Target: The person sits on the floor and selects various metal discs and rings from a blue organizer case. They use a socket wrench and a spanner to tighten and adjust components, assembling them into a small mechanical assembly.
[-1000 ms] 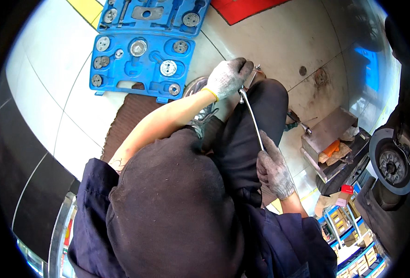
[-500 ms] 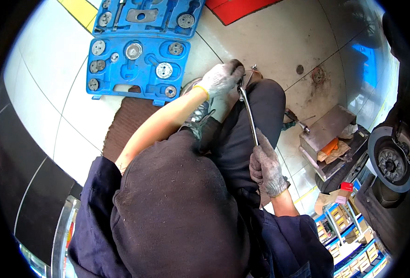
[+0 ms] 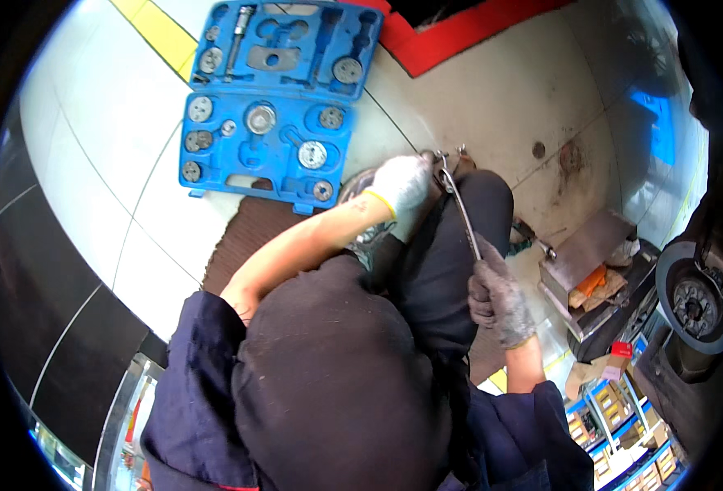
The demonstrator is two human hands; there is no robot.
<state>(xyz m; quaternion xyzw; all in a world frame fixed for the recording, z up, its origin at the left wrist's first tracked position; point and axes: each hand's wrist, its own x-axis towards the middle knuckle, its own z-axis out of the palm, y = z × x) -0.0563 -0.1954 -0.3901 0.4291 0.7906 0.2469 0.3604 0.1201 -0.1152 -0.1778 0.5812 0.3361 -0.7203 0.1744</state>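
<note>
My left hand (image 3: 402,184), in a white-grey work glove, is closed beside my bent right knee. Its fingers wrap round a dark metal part that I cannot make out. My right hand (image 3: 500,301), in a dirty grey glove, grips the lower end of a long shiny wrench (image 3: 464,214). The wrench slants across my right thigh, its head close to my left fingers. A small metal piece with a crossbar (image 3: 443,155) sticks out just past that hand. What the wrench head sits on is mostly hidden.
An open blue case (image 3: 243,151) of round metal adapters lies ahead on the left, by a brown mat (image 3: 243,233). To the right stand a metal box (image 3: 595,250) with rags and a wheel hub (image 3: 693,303). Red floor marking (image 3: 451,49) is ahead; shelving is lower right.
The whole view has shifted, so things sit lower and further right. Against my knee, my right hand has swung the wrench's lower end somewhat right and forward. Both hands keep their hold.
</note>
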